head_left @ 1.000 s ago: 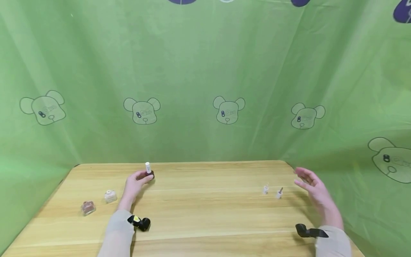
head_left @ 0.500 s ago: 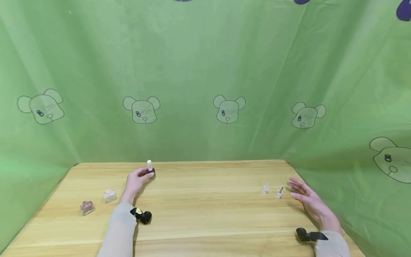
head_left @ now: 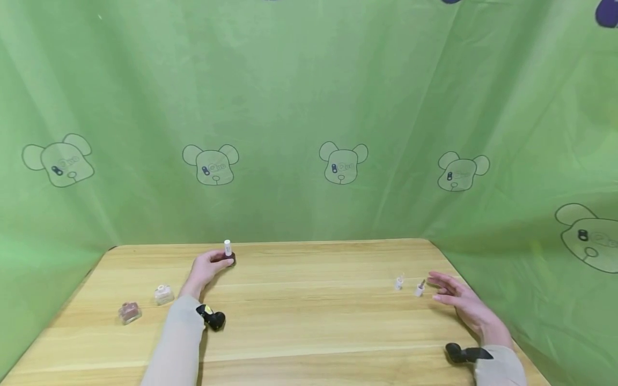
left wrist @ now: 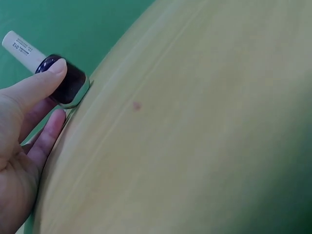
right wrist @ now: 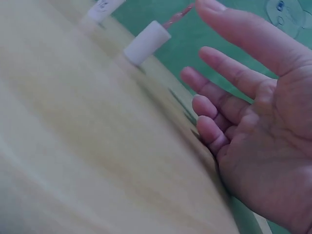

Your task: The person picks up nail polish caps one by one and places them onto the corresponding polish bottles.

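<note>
My left hand (head_left: 203,269) pinches a dark nail polish bottle (left wrist: 72,87) between thumb and fingers near the table's far edge. Its white cap (left wrist: 23,51) is on and points up; the base is at or close to the tabletop. At the right, my right hand (head_left: 465,306) rests low by the table with loosely bent fingers and nothing in them. Just left of its fingertips stands a white brush cap (right wrist: 147,44), its pinkish-brown brush upward. A second white brush cap (head_left: 398,283) with a pale brush stands further left.
Two capless nail polish bottles stand on the table's left side, one pinkish-brown bottle (head_left: 130,313) and one clear bottle (head_left: 164,295). The wooden table (head_left: 309,321) is enclosed by a green curtain (head_left: 280,214) at the back and sides.
My right hand has come down and left, closer to the brush caps. My left hand has shifted slightly with the dark bottle still in its grip.
</note>
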The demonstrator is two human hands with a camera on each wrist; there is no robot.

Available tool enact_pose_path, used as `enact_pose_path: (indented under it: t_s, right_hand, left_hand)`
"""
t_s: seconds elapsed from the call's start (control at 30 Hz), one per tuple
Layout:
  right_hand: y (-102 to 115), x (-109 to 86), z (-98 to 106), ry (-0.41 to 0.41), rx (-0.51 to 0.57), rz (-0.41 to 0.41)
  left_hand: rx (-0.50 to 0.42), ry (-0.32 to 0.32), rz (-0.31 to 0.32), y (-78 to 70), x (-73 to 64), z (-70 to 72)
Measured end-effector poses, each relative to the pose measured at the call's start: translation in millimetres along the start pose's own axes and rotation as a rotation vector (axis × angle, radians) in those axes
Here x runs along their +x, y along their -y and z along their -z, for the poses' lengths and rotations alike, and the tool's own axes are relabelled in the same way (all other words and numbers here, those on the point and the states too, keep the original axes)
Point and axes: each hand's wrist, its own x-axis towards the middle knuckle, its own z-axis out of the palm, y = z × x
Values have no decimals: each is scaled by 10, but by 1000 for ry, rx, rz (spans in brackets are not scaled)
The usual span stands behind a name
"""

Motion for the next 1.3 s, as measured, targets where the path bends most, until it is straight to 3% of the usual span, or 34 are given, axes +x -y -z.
enact_pose_path:
  t_s: [0.23, 0.43, 0.97, 1.3]
  right_hand:
    - [36, 4, -19, -8, -80, -50]
    - [74, 14, -50, -30, -155, -109]
    - [135, 83, -149, -111, -266, -338]
    - [166, 125, -251, -165, -351, -403]
  left_hand:
    - [35, 105, -13, 11, 42, 59]
    - [23, 123, -30, 17, 36, 82]
    - [-68, 7, -27, 22, -52, -23]
    - [-130, -38, -10, -11, -160, -3]
